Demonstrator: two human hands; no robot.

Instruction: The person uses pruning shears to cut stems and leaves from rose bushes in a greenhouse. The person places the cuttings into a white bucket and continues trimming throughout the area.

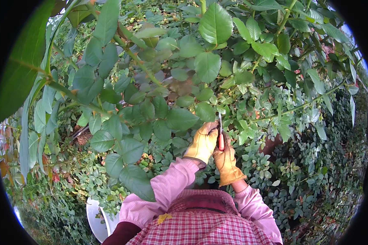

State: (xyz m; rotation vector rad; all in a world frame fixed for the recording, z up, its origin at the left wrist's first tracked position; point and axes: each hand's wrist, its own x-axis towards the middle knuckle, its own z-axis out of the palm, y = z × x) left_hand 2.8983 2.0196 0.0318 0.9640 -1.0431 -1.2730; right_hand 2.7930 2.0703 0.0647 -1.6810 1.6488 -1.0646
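My right hand [226, 160], in a tan leather work glove, grips pruning shears [221, 142] with a red handle. Their metal blades point away from me into the rose leaves. Close beside them on the left is my left hand [201, 143], in a yellow leather glove with its fingers curled inward. Whether those fingers pinch a stem is hidden by the glove and the foliage. Green rose leaves [205, 111] hang just beyond both hands.
A thorny rose cane [141, 65] slants across the upper left, and another cane [306, 103] reaches out at right. Large leaves [27, 61] crowd close to the camera. A white container [95, 219] stands low at left. Dense bushes [297, 183] fill the right side.
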